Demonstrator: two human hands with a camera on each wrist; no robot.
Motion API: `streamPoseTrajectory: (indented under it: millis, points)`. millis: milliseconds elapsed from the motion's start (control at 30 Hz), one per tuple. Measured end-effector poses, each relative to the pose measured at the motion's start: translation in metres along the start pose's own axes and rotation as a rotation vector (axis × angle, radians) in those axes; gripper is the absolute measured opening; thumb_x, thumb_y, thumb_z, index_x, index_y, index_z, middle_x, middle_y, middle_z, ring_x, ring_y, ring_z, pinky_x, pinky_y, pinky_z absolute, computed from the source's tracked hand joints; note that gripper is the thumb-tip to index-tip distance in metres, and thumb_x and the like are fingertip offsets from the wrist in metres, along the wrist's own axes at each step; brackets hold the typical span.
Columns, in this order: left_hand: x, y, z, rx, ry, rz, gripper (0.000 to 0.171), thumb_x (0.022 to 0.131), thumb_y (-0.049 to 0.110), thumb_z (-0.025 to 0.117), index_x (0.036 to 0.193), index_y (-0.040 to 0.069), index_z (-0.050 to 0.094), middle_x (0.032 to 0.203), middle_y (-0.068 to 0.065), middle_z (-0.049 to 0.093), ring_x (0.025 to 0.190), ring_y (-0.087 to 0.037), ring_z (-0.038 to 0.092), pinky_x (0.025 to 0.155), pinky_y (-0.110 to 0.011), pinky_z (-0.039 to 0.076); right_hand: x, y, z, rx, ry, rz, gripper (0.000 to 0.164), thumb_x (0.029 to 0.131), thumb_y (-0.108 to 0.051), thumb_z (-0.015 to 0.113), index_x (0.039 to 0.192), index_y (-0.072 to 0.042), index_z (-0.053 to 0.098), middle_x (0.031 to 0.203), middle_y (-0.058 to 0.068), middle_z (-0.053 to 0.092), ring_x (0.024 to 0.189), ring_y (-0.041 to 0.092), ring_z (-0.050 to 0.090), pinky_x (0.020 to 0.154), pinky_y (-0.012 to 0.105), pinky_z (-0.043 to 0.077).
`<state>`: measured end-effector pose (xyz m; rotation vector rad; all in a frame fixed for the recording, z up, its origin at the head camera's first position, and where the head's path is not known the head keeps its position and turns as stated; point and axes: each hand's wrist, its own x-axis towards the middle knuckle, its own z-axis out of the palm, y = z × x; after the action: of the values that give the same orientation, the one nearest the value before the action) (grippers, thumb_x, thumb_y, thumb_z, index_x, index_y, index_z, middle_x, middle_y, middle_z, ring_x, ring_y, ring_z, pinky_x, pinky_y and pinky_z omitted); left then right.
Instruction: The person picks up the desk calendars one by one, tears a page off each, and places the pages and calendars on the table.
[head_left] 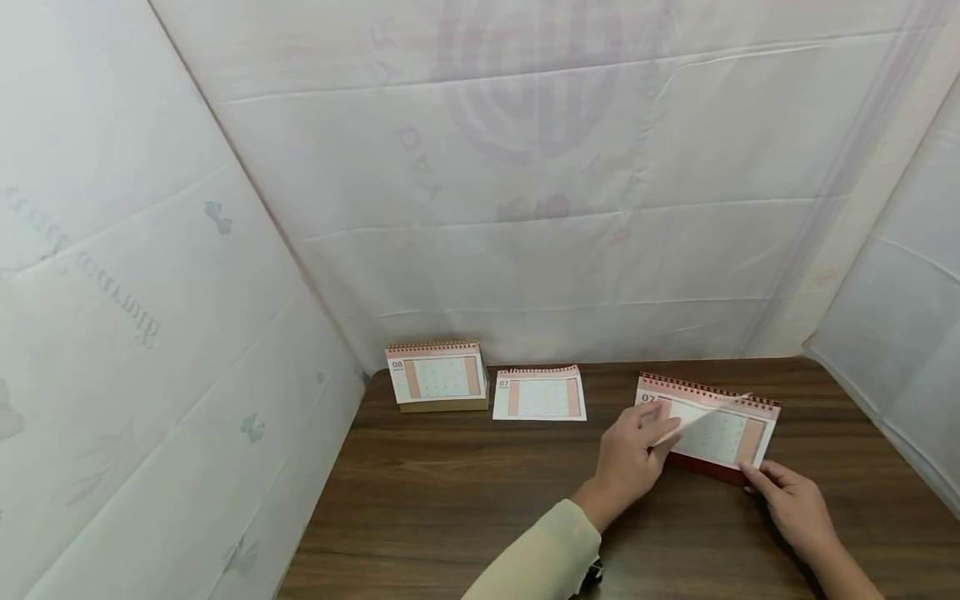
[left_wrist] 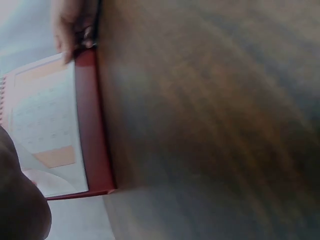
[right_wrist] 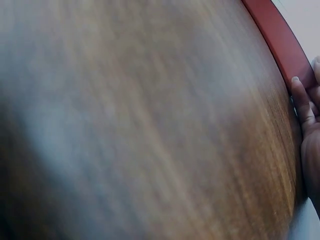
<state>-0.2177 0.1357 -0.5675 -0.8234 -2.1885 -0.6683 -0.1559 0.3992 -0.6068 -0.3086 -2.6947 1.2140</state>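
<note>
A spiral-bound desk calendar (head_left: 723,437) with a dark red base (left_wrist: 92,125) stands tilted back at the right of the table, showing month 07. My left hand (head_left: 628,450) is in front of its left part and pinches a calendar page (head_left: 701,414), which is bent away from the pages behind and seen nearly edge-on. At the lower right corner my right hand (head_left: 797,504) grips the calendar, thumb on the front. In the right wrist view, fingers (right_wrist: 301,100) lie against the red base. The left wrist view shows the left hand dark and blurred at the lower left.
Left of the calendar, a loose 07 calendar sheet (head_left: 540,395) lies on the brown wooden table (head_left: 450,500). Beyond it, a second desk calendar (head_left: 437,375) showing 08 stands at the back left. White printed sheeting (head_left: 540,275) walls the back and sides.
</note>
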Motion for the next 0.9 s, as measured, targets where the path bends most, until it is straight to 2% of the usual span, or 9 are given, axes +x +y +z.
streamPoseTrajectory:
  millis: [67,133,233,400,500,600,700,800,900]
  points:
    - [-0.004,0.0,0.003,0.097,-0.01,0.003,0.04,0.095,0.029,0.079,0.135,0.03,0.074,0.144,-0.003,0.067,0.129,-0.017,0.067,0.102,-0.025,0.059,0.0,0.001,0.0,-0.004,-0.002,-0.004,0.049,0.109,-0.05,0.058,0.109,-0.006,0.08,0.083,-0.007,0.079,0.079,-0.01,0.053,0.069,0.011,0.038]
    - [-0.006,0.0,0.007,0.184,-0.035,-0.01,0.061,0.085,0.022,0.084,0.143,0.028,0.067,0.15,-0.007,0.059,0.134,-0.02,0.062,0.106,-0.028,0.057,0.0,0.001,0.0,-0.005,-0.001,-0.011,0.049,0.109,-0.05,0.058,0.107,-0.006,0.079,0.083,-0.008,0.078,0.077,-0.007,0.053,0.068,0.014,0.038]
    - [-0.007,0.002,0.011,0.24,-0.069,-0.032,0.085,0.071,0.011,0.082,0.152,0.021,0.056,0.157,-0.013,0.049,0.141,-0.024,0.055,0.109,-0.032,0.055,-0.001,0.0,0.0,0.003,0.003,-0.024,0.048,0.109,-0.049,0.058,0.104,-0.006,0.079,0.082,-0.008,0.076,0.076,-0.004,0.053,0.067,0.017,0.038]
    - [-0.009,0.004,0.015,0.281,-0.1,-0.056,0.089,0.073,0.009,0.081,0.156,0.011,0.049,0.171,-0.018,0.036,0.152,-0.029,0.047,0.112,-0.034,0.054,-0.002,0.0,0.001,0.017,0.006,-0.026,0.047,0.109,-0.046,0.058,0.106,-0.004,0.079,0.081,-0.008,0.076,0.076,-0.006,0.055,0.067,0.016,0.039]
    - [-0.012,0.001,0.014,0.357,-0.122,-0.019,0.088,0.077,0.017,0.083,0.157,0.006,0.048,0.174,-0.018,0.034,0.157,-0.029,0.044,0.119,-0.034,0.05,-0.002,0.001,0.002,0.015,0.004,-0.022,0.046,0.11,-0.045,0.058,0.108,-0.004,0.079,0.081,-0.008,0.077,0.077,-0.009,0.055,0.068,0.014,0.04]
    - [-0.014,-0.005,0.013,0.408,-0.071,0.069,0.074,0.082,0.014,0.076,0.153,0.007,0.056,0.168,-0.019,0.045,0.155,-0.029,0.048,0.122,-0.034,0.048,-0.001,0.001,0.002,0.034,0.002,-0.019,0.043,0.111,-0.035,0.058,0.114,0.003,0.077,0.085,-0.008,0.078,0.079,-0.014,0.054,0.068,0.012,0.041]
    - [-0.014,-0.01,0.013,0.426,0.026,0.156,0.058,0.09,0.005,0.054,0.147,0.011,0.063,0.158,-0.014,0.059,0.149,-0.026,0.056,0.122,-0.034,0.048,0.0,0.0,0.001,0.055,-0.004,-0.017,0.042,0.111,-0.03,0.058,0.121,0.007,0.074,0.086,-0.007,0.079,0.08,-0.018,0.054,0.068,0.01,0.043]
    - [-0.012,-0.012,0.013,0.419,0.109,0.216,0.06,0.095,0.002,0.034,0.142,0.013,0.068,0.148,-0.008,0.068,0.142,-0.021,0.063,0.12,-0.033,0.05,0.0,-0.001,0.0,0.042,0.001,-0.023,0.045,0.11,-0.038,0.059,0.116,0.003,0.076,0.083,-0.008,0.079,0.079,-0.015,0.055,0.07,0.011,0.041]
    - [-0.008,-0.01,0.011,0.39,0.156,0.239,0.059,0.098,0.002,0.031,0.138,0.013,0.072,0.141,-0.005,0.073,0.136,-0.018,0.068,0.118,-0.031,0.052,-0.001,-0.001,0.0,0.011,0.008,-0.024,0.047,0.109,-0.047,0.059,0.107,-0.004,0.079,0.079,-0.01,0.077,0.078,-0.011,0.054,0.07,0.012,0.038]
